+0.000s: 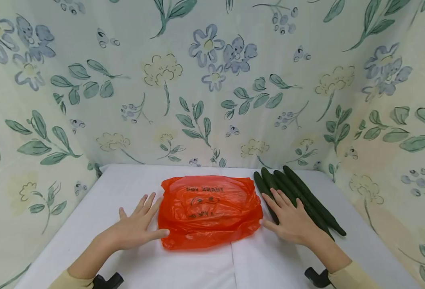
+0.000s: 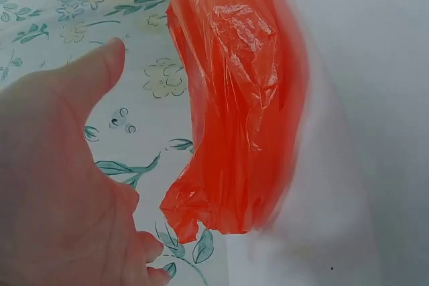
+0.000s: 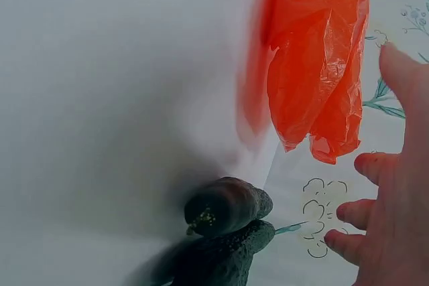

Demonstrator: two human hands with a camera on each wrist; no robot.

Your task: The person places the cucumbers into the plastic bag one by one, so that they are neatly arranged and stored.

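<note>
A red plastic bag (image 1: 209, 212) with dark printed lettering lies in the middle of the white-covered table. My left hand (image 1: 134, 226) is at the bag's left side, fingers spread, thumb beside its lower left corner. On the other side, my right hand (image 1: 286, 216) has its fingers spread, with the thumb near the bag's right edge. Several long green cucumbers (image 1: 311, 196) lie side by side at the right, partly behind that hand. In the left wrist view the left hand (image 2: 74, 165) holds nothing. The right wrist view shows cucumber ends (image 3: 228, 205) below the bag (image 3: 315, 65).
White cloth (image 1: 118, 188) covers the table. A floral curtain (image 1: 212, 96) stands along the back and both sides. Dark wrist-mounted devices (image 1: 108, 279) show near the cream sleeves (image 1: 353, 277).
</note>
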